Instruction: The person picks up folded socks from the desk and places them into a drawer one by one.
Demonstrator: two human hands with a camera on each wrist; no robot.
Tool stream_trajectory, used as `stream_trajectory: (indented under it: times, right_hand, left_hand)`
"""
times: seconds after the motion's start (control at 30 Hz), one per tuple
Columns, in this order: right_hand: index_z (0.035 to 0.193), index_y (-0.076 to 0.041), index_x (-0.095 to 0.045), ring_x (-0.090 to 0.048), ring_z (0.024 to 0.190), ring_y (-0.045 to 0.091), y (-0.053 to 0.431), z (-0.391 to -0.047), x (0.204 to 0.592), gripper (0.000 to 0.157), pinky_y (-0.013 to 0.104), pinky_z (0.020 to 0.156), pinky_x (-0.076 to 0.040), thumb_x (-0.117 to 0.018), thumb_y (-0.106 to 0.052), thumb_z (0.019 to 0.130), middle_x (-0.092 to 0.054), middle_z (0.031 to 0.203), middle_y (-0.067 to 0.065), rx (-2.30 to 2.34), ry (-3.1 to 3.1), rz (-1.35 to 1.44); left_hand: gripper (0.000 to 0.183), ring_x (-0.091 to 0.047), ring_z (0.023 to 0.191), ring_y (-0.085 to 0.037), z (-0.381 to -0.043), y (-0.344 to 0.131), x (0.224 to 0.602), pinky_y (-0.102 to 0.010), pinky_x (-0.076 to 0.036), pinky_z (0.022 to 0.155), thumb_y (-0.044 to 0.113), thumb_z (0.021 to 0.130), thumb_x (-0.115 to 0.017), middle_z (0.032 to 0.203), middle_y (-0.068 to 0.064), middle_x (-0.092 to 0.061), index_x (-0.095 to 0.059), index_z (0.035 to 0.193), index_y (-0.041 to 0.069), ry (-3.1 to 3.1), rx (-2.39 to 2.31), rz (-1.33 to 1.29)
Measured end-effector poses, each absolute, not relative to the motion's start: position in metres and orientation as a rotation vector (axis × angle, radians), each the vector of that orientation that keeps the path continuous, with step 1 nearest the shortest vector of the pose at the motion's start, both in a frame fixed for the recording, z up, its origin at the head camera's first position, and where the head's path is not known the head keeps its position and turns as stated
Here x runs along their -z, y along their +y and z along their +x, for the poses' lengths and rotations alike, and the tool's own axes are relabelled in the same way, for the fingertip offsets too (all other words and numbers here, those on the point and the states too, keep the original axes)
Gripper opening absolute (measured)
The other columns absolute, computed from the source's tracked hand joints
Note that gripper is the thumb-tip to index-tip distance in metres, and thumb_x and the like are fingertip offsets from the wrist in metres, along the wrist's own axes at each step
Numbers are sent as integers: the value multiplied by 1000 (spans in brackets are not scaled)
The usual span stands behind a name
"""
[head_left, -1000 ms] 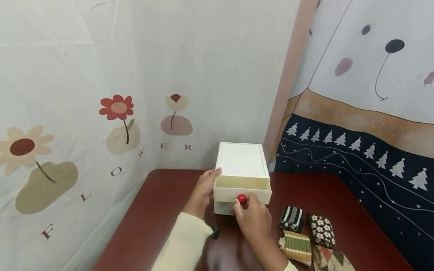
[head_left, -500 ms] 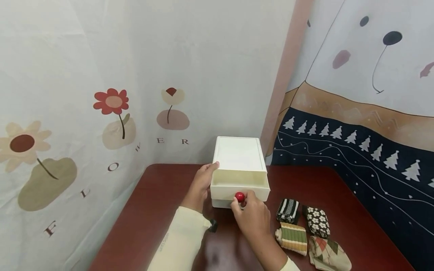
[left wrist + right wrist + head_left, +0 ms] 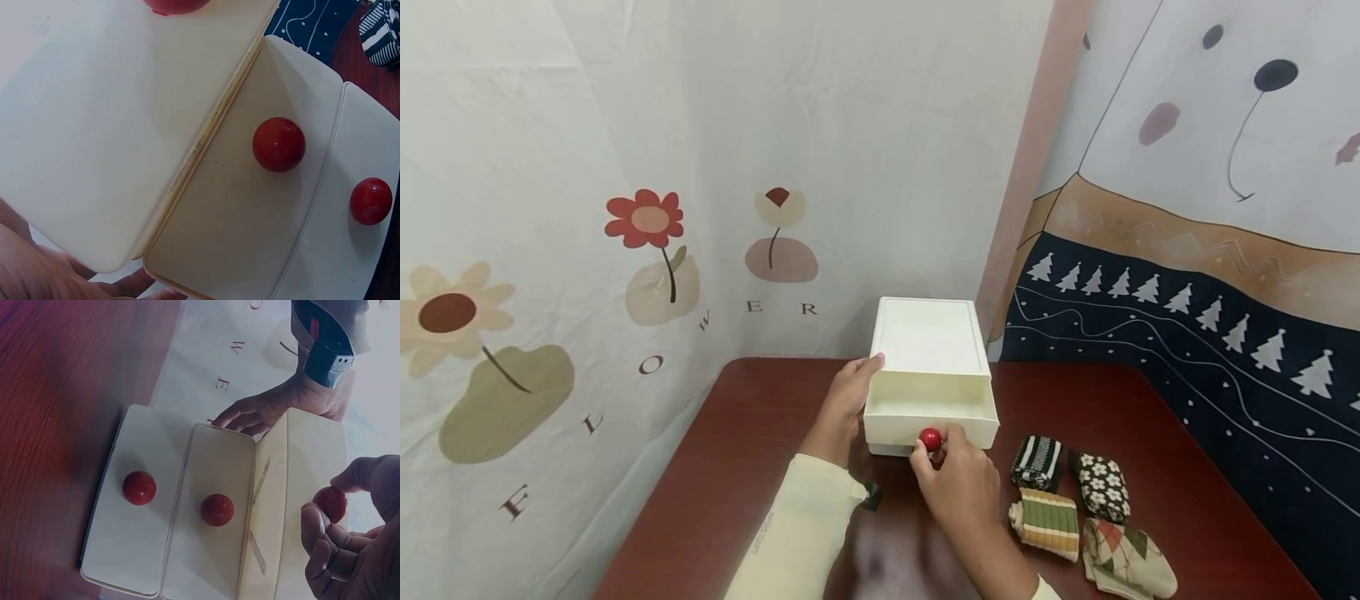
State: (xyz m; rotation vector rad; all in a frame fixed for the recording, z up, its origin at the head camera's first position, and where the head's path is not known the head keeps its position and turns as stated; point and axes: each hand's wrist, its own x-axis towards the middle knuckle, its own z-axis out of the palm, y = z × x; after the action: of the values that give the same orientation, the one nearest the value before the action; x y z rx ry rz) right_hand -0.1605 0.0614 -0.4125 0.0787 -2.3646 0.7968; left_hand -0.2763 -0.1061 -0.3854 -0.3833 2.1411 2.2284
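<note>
A small white drawer cabinet (image 3: 928,333) stands at the back of the table. Its top drawer (image 3: 891,428) is pulled out, and the visible part inside is bare. My right hand (image 3: 964,482) pinches that drawer's round red knob (image 3: 330,504) between thumb and fingers. Against the cabinet's left side rests my left hand (image 3: 844,404), its thumb on the top edge and its fingers along the side wall. Below, two more drawers with a red knob (image 3: 279,144) and another red knob (image 3: 370,201) are closed, as the left wrist view shows.
Several folded socks lie right of my right hand: a black-and-white striped pair (image 3: 1037,463), a floral pair (image 3: 1101,487), a green-and-yellow pair (image 3: 1046,524) and an argyle pair (image 3: 1129,558). Printed curtains (image 3: 865,167) hang close behind the dark red table (image 3: 752,442).
The top drawer has slid further out towards me, with my right hand still pinching its knob. My left hand keeps its place on the cabinet. The head view has shifted slightly.
</note>
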Motion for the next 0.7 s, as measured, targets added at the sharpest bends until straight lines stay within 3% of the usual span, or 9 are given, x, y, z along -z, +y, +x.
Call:
stream_trajectory:
  times: [0.33,0.6,0.7]
  right_hand:
    - [89,-14,-66,-52,53,16,62,-155,413,23,35,51,-40,-85,-25,87,-57,62,-6,-780,-2373,83]
    - [110,-16,-72,-60,58,19,70,-145,411,26,37,53,-42,-85,-33,94,-67,74,-4,-778,-2463,81]
    - [109,-14,-71,-62,60,21,77,-137,409,31,38,53,-43,-85,-37,94,-69,78,-2,-751,-2565,65]
  left_hand:
    - [67,-68,112,-27,-278,-106,387,-39,-57,92,48,105,-66,135,-21,-69,-54,155,5,2130,-2263,-393]
    - [67,-66,118,-30,-278,-104,386,-46,-55,102,49,106,-66,140,-22,-67,-53,156,6,2117,-2270,-383]
    - [66,-65,119,-31,-278,-103,385,-48,-55,103,48,106,-66,140,-22,-66,-53,155,7,2111,-2266,-394]
